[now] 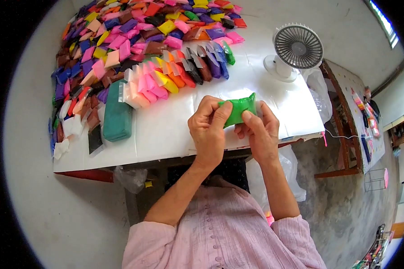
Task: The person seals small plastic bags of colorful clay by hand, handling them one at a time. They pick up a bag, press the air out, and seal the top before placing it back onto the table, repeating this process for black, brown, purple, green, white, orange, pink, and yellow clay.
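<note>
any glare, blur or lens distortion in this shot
Head view: strong glare whitens the tabletop near the fan; head view: fisheye distortion, with black corners; head view: bright highlights on the green packet, no obvious blur on the left hand or right hand.

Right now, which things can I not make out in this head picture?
- Head view: back of the green packet, hidden by its front, left hand and right hand.
- Head view: far end of the pile, cut off by the top edge.
- Head view: items on the side table, too small to identify.
</note>
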`<state>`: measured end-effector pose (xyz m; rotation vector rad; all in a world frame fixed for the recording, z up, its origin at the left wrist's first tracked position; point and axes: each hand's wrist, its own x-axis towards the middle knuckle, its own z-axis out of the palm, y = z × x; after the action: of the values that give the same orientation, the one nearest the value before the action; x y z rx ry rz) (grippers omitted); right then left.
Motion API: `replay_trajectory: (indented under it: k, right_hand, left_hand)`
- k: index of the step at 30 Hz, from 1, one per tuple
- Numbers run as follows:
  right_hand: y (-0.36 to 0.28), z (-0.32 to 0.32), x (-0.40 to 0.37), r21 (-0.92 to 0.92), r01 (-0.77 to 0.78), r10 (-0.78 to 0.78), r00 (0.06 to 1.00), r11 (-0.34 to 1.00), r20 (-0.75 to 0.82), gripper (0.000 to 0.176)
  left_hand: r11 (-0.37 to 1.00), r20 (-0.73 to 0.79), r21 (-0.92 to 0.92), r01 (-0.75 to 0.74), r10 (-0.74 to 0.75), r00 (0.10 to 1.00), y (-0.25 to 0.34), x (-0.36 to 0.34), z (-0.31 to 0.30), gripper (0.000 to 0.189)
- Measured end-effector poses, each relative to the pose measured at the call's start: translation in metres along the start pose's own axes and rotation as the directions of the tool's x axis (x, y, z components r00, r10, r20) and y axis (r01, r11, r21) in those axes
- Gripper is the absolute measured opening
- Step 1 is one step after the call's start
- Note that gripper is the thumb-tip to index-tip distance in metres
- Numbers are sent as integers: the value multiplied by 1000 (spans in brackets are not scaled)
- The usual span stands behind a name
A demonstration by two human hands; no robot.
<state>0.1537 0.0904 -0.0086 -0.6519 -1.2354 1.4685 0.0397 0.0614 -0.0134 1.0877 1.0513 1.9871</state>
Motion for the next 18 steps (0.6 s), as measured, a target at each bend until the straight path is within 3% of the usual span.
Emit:
replay_trajectory:
  k: [6,10,18]
  right_hand:
    - [-12,-2,7,-37,-124,126,991,992,51,16]
    - [-15,4,11,-119,-157,163,986,980,39,15]
    - [-18,6,18,-199,-122,125,992,972,2,16]
  left_hand:
    - [974,178,171,147,-177,968,20,7,-26,25]
    - [969,261,238,65,-128,957,22,7,-34,21]
    - [939,284,329,100,-199,938,29,2,-39,18]
